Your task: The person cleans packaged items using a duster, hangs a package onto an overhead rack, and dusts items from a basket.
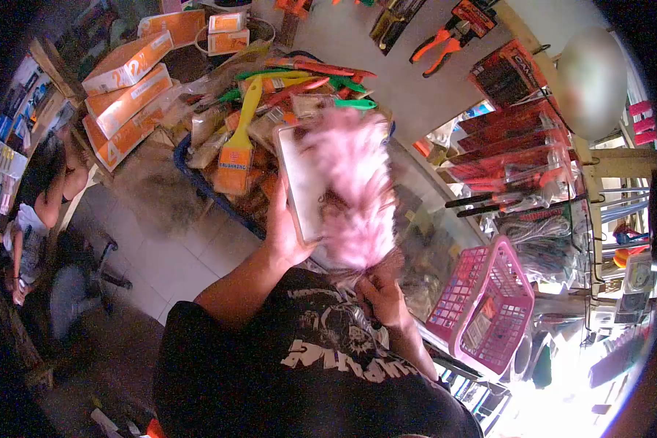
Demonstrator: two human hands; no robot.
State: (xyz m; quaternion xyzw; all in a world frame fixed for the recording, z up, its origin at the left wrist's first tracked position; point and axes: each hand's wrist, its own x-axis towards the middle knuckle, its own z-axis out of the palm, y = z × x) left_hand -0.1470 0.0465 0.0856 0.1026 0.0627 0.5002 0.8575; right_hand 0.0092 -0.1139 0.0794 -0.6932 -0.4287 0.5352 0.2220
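Heaped paintbrushes [236, 162] clutter the background; your left hand [287, 232] grips a pale rectangular container [301, 191], and your right hand [384, 296] holds a fluffy pink duster [359, 182], motion-blurred.

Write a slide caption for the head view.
Left hand holding a white rectangular object, right hand gripping a blurred pink fluffy item, near piled paintbrushes.

Looks like a hardware shop, judging by goods gathered in quantity: a heap of paintbrushes [250, 109] in the middle, orange-and-white boxes [133, 67] printed with sizes at far left, carded pliers [454, 35] toward far right, and red-packaged tools [515, 142] hung in rows at right. Also includes coiled cords [536, 231] below those rows.
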